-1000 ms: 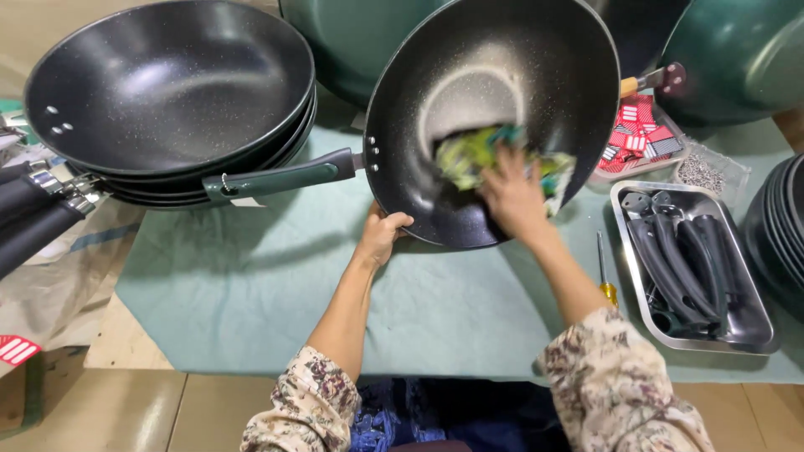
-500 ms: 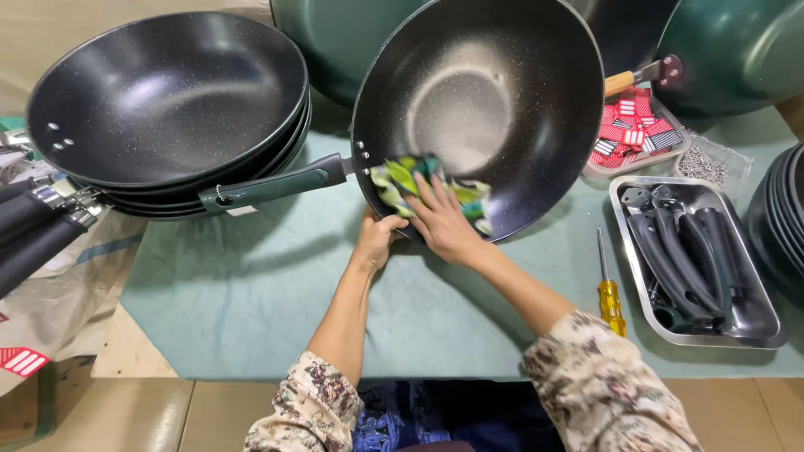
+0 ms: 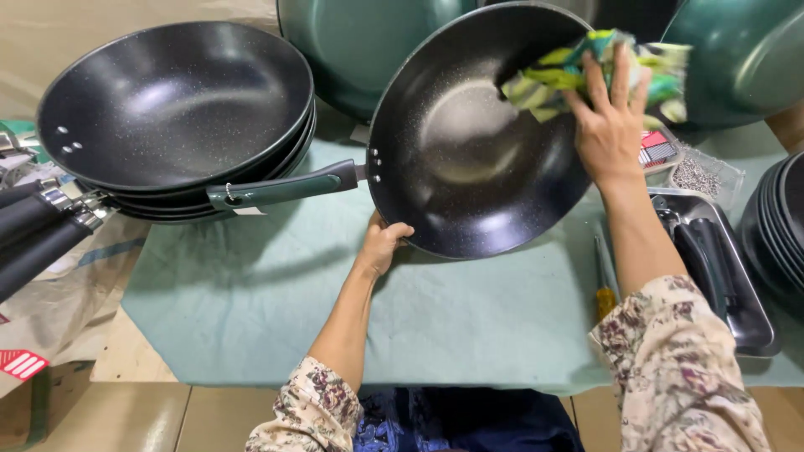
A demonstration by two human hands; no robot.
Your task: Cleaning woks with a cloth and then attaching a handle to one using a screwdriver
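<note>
Nearest to me, my left hand (image 3: 383, 244) has its fingers curled tight over the lower rim of the black wok (image 3: 481, 138), thumb on the inner side, holding the pan tilted up on edge above the pale green table cover (image 3: 251, 301). Just right of those fingers the wok's speckled bowl opens toward me, and to their upper left its dark green handle (image 3: 280, 187) sticks out toward the stack of black woks (image 3: 180, 117). My right hand (image 3: 611, 125) is farther up, fingers spread flat and pressed on a yellow-green cloth (image 3: 578, 71) against the wok's upper right rim. Below that wrist, beside my forearm, I see a yellow-handled screwdriver (image 3: 605, 289) on the cover, and just right of it a metal tray (image 3: 737, 293) holding black handles. Right of the spread fingertips, a green pan (image 3: 745, 59) rises at the back. Beyond my left fingers another green pan (image 3: 360, 46) stands behind the wok.
</note>
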